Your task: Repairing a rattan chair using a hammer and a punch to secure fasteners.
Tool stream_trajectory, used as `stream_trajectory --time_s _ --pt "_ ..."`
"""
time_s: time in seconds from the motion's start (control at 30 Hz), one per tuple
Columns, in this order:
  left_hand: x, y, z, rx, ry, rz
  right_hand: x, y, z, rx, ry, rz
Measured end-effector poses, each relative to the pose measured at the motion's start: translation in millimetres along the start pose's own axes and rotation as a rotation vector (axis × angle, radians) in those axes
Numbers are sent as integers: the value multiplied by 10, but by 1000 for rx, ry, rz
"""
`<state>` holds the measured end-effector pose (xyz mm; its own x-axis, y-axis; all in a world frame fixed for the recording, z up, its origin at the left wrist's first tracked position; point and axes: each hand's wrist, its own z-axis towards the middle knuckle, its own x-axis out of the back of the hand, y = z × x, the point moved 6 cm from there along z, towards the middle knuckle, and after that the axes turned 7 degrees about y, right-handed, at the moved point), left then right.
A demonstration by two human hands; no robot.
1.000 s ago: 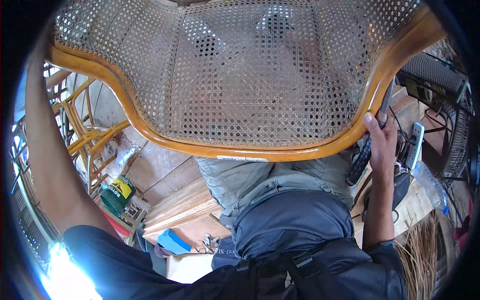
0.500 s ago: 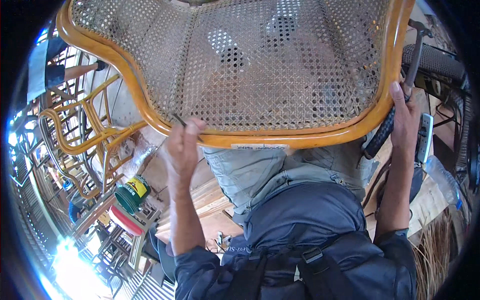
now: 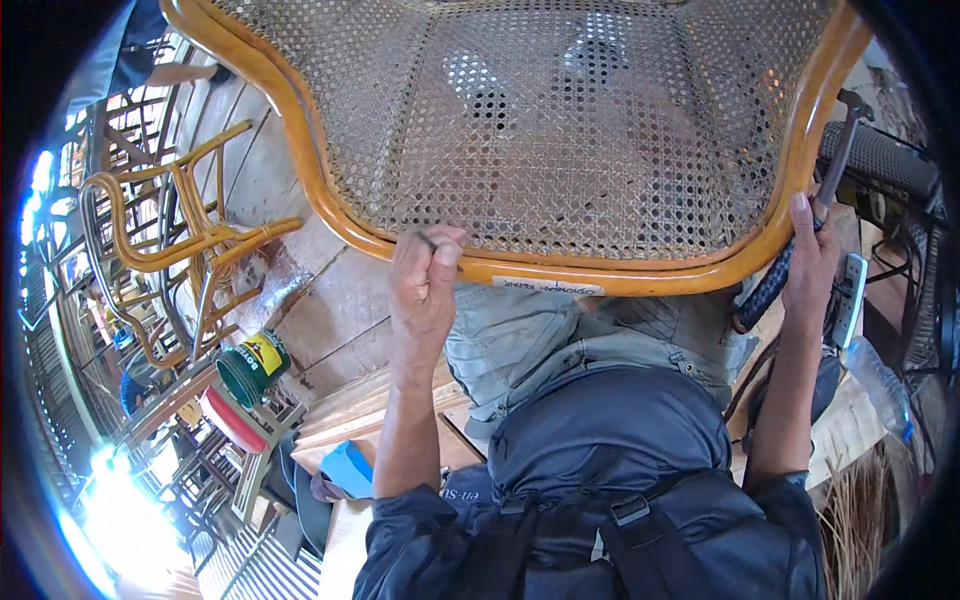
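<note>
Cane seat panel (image 3: pixel 600 130), woven mesh in a curved orange-brown wooden frame (image 3: pixel 330 215), fills the upper view and sits over the person's lap. Left hand (image 3: pixel 425 290) is curled into a fist at the frame's near rail, pinching a thin dark tool tip (image 3: pixel 428 240) against the weave edge. Right hand (image 3: pixel 812 265) is closed around a hammer handle (image 3: pixel 838 165) and pressed to the frame's right corner; hammer head points up past the rim. White label strip (image 3: pixel 548 286) is stuck on the near rail between the hands. Rattan chair frames (image 3: pixel 180 230) stand off to the left, with a green tin (image 3: pixel 250 365) on the floor below them.
</note>
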<state>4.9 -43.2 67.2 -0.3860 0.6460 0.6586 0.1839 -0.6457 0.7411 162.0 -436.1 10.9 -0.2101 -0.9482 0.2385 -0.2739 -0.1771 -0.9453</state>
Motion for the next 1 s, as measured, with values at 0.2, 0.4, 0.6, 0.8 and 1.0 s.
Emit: stream_trajectory --time_s 0.2,0.4,0.6,0.8,1.0 --pt "425 -290 -264 147 448 4 16 -12 38 27 -30 -152" --pt "538 -542 -456 453 650 -20 -8 -133 -29 118 -15 -71" --pt "571 -568 -377 381 666 -178 129 -403 -241 81 7 -415" --pt "584 -621 -253 340 578 -211 85 -538 -493 208 -8 -169" --pt "582 -710 -176 337 565 -49 -699 -438 -941 -104 -516 -393"
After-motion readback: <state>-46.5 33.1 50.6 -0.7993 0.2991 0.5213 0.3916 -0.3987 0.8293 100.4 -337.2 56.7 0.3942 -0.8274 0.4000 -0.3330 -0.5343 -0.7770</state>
